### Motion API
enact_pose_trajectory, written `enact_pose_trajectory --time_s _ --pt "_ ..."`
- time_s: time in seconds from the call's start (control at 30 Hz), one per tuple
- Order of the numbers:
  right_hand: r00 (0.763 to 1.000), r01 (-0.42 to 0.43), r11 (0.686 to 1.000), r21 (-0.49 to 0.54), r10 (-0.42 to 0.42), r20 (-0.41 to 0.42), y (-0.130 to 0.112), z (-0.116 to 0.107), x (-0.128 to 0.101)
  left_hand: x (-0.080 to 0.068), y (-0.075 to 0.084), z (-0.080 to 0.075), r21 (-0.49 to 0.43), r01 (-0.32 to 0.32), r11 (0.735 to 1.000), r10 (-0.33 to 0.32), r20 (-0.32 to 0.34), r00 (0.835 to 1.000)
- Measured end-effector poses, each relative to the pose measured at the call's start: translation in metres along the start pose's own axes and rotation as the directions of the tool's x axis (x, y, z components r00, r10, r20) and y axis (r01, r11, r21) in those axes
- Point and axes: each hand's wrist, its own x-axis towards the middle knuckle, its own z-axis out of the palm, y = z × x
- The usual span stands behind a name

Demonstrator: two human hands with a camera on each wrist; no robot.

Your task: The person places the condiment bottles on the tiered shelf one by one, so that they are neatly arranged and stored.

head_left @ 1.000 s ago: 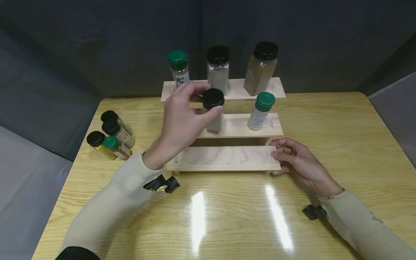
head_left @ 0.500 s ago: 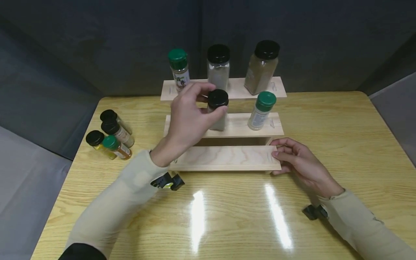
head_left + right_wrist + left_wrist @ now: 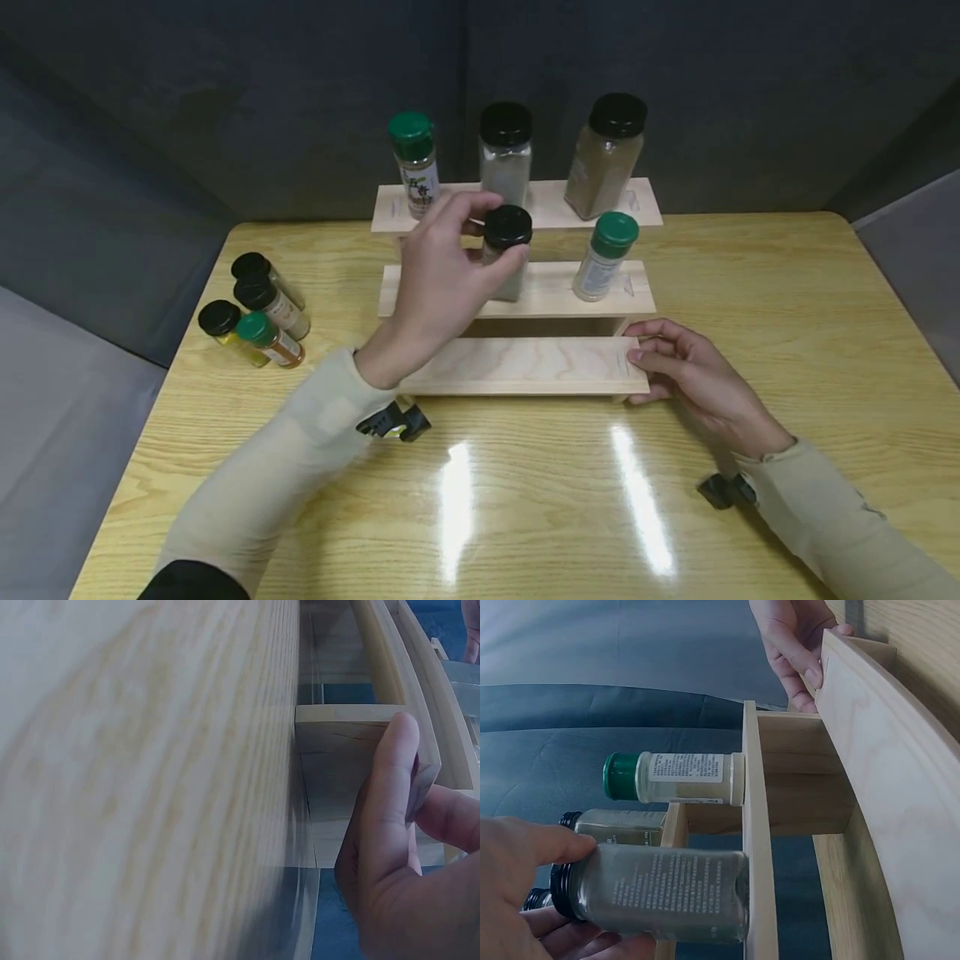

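Note:
A three-step wooden rack (image 3: 525, 367) stands on the table. My left hand (image 3: 495, 233) grips a black-lidded spice jar (image 3: 507, 250) by its lid and sides. In the left wrist view the jar (image 3: 667, 889) has its base against the middle shelf (image 3: 754, 825), next to a green-lidded jar (image 3: 675, 778). That green-lidded jar (image 3: 603, 257) stands at the right of the middle shelf. My right hand (image 3: 641, 358) pinches the right end of the lowest shelf, thumb (image 3: 382, 817) on the board end (image 3: 352, 724). The lowest shelf carries nothing.
On the top shelf stand a green-lidded jar (image 3: 414, 162), a black-lidded jar (image 3: 505, 154) and a larger black-lidded jar (image 3: 606, 154). Several small jars (image 3: 251, 312) lie clustered at the left edge of the wooden table (image 3: 750, 283). Dark fabric panels wall the back.
My left hand has carried the black-lidded jar a little to the right along the middle shelf. The right hand has stayed on the lowest shelf's end.

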Motion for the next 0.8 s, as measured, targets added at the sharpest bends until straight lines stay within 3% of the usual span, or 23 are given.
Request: enact_pose_trajectory --time_s 0.4,0.8 --pt "1.000 -0.011 1.000 -0.010 0.011 -0.003 0.000 0.000 0.000 -0.007 0.002 -0.001 0.023 -0.033 0.999 0.033 -0.022 0.999" --pt "1.000 0.006 1.000 -0.016 -0.006 0.005 -0.001 -0.001 0.000 -0.023 -0.001 -0.016 -0.027 -0.072 0.997 0.067 -0.148 0.987"
